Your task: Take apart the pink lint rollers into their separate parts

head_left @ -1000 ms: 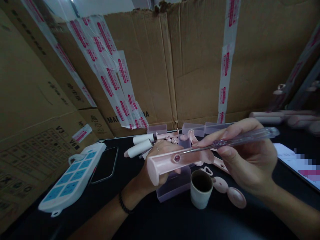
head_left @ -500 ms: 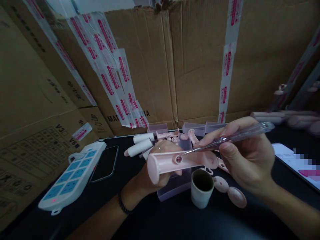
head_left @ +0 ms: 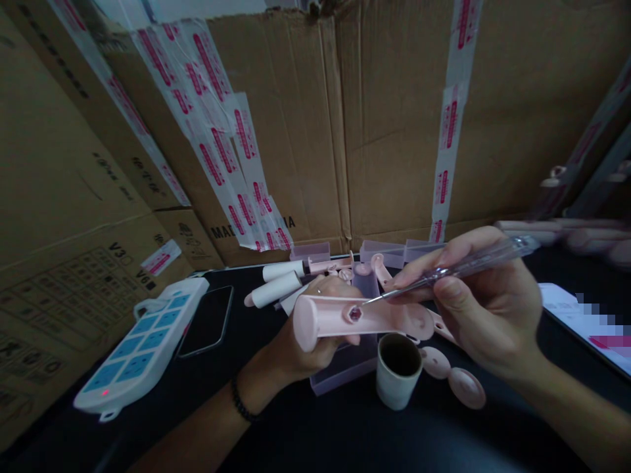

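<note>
My left hand (head_left: 315, 348) is wrapped round a pink half-tube part (head_left: 325, 317) with round ends, its open side facing me. Inside the part sits a small raised hole (head_left: 354, 313) with something dark red in it. A thin tool with a clear handle (head_left: 468, 263) is pinched in my right hand (head_left: 486, 309), its metal tip just right of the hole. Whether the tip touches the part is hard to tell. Below the part's right end stands a white cup (head_left: 398, 381). Two pink discs (head_left: 467, 388) lie to the cup's right.
A white power strip (head_left: 142, 348) and a dark phone (head_left: 207, 322) lie on the left. White cylinders (head_left: 276, 289), lilac trays (head_left: 345, 374) and pink parts are behind and under my hands. Cardboard (head_left: 394, 131) walls the back; a lit screen (head_left: 582, 322) is at right.
The pink part has shifted slightly right and tilted a little in my left hand. The tool tip has moved a touch to the right along with it.
</note>
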Motion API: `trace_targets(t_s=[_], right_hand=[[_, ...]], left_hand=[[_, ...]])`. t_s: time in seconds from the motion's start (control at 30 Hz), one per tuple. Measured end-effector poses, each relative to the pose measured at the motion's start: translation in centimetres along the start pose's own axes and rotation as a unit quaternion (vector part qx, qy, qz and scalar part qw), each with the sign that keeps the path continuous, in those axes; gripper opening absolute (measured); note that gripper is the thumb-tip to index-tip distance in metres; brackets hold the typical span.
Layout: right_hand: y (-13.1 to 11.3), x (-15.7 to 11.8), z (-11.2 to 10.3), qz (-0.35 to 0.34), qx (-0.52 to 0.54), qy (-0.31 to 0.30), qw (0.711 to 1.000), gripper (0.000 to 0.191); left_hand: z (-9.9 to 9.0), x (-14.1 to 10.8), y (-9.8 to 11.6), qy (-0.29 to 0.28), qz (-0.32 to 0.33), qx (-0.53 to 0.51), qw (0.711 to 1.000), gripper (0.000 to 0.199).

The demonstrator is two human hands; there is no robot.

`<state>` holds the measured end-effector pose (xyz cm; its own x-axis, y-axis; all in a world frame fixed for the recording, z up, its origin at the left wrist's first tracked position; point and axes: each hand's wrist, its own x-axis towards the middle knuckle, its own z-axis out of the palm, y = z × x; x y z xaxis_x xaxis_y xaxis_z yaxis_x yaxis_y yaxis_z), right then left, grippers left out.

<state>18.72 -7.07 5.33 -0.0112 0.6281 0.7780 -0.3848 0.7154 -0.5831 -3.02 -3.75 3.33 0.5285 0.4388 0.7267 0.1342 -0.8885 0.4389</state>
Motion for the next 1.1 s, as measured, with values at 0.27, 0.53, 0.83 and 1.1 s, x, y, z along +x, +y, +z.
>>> trace_targets(t_s=[0.27,0.53,0.83,1.1], right_hand=[[-0.05,-0.01,-0.14,0.008,-0.004,0.007,1.000,0.015],[-0.04,-0.13,-0.10,0.011,-0.008,0.012,1.000,0.015],[0.05,-0.05,-0.39,0.021,0.001,0.005,1.000,0.015],[0.05,-0.02,-0.52,0.030,0.005,0.001,1.000,0.015]], left_hand=[[0.13,-0.17,-0.33,-0.007,0.015,-0.028,0.999,0.046],[0.29,-0.20,-0.63,-0.002,0.048,-0.036,0.998,0.042],[0.18,-0.26,-0.34,-0.015,0.017,-0.037,0.999,0.044],[0.09,-0.03,-0.12,-0.023,0.022,-0.027,0.999,0.045]])
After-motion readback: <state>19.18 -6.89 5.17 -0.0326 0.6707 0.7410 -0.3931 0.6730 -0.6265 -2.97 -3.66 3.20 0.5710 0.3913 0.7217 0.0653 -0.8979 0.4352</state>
